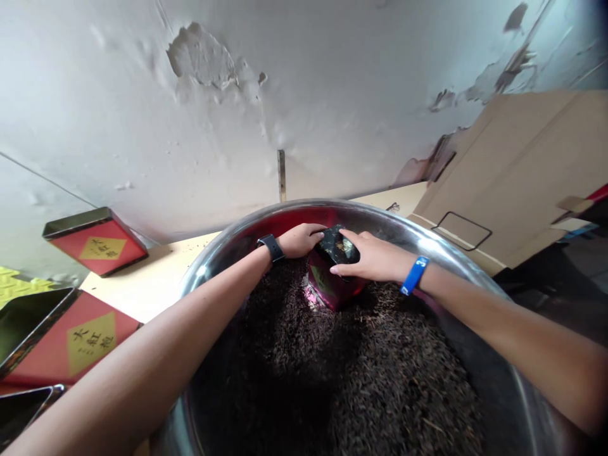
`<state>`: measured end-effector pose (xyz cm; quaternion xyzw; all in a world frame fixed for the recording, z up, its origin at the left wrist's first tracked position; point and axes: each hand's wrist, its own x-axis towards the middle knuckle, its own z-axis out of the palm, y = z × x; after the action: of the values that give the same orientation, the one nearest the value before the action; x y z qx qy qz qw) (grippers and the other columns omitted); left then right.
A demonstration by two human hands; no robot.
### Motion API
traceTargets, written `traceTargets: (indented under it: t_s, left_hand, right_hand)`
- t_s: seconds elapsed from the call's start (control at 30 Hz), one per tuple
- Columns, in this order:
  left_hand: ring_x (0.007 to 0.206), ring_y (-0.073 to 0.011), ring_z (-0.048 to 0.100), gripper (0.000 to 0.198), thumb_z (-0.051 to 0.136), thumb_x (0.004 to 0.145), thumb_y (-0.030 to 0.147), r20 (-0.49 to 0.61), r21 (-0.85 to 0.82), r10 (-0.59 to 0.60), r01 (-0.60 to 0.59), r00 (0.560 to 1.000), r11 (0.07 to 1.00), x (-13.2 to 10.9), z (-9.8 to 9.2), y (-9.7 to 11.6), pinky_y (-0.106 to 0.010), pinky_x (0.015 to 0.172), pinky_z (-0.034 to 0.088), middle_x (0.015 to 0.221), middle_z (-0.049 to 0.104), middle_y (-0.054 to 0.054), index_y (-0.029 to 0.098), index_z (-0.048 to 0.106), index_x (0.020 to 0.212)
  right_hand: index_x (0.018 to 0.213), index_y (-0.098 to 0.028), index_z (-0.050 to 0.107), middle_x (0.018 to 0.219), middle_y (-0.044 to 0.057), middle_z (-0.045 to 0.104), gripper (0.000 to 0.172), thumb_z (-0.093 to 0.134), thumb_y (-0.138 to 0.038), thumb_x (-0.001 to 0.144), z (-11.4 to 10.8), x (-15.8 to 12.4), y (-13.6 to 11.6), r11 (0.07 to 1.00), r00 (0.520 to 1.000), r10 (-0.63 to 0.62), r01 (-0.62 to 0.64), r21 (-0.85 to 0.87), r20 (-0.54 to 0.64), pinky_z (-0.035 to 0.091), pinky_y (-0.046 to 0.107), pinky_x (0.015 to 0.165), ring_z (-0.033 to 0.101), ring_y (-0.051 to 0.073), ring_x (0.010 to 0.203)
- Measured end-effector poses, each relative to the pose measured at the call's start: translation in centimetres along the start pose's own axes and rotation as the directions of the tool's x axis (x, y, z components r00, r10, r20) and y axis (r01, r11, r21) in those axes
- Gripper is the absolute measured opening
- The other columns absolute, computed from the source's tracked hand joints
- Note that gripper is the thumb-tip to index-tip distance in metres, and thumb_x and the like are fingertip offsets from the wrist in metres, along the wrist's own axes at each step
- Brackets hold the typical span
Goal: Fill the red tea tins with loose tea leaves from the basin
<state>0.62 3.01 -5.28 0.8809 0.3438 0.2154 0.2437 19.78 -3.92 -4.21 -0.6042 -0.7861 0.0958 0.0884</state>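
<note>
Yellow diamonds with black characters mark red tins; leaves show dark brown, a wristband blue.

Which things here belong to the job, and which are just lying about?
Part of the job:
red container, between left hand and right hand
metal basin
dark loose leaves
red boxes at left, probably

Apparently just lying about:
cardboard, right
narrow strip by the wall
yellow item, far left

My right fingers cover part of the red tin's dark top. The bottom edge cuts off the metal basin; the right, the cardboard. Small print on the open red container is unreadable.
</note>
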Motion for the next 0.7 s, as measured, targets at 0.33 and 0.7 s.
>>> traceTargets:
  t_s: [0.33, 0.7]
  left_hand:
    - [0.065, -0.015, 0.053, 0.042, 0.037, 0.085, 0.04, -0.145, -0.057, -0.323, 0.318, 0.935, 0.946, 0.8, 2.5, -0.8, -0.024, 0.06, 0.04, 0.067, 0.062, -0.004, 0.012, 0.065, 0.073]
    - [0.083, -0.0143, 0.062, 0.031, 0.045, 0.085, 0.03, 0.056, -0.321, -0.353, 0.351, 0.934, 0.88, 4.0, 2.3, -0.1, -0.021, 0.069, 0.047, 0.099, 0.067, -0.002, 0.021, 0.062, 0.109]
  right_hand:
    - [0.142, -0.013, 0.018, 0.138, 0.021, 0.028, 0.096, 0.044, -0.069, 0.068, 2.2, -0.2, -0.4, 0.995, 0.999, -0.03, 0.028, -0.098, -0.026, 0.031, 0.05, 0.098, 0.031, 0.041, 0.123]
    - [0.142, -0.027, 0.013, 0.126, 0.016, 0.041, 0.098, 0.039, -0.079, 0.064, 1.7, 0.0, 0.7, 0.998, 1.0, 0.003, -0.005, 0.055, 0.03, 0.039, 0.041, 0.091, 0.049, 0.033, 0.11]
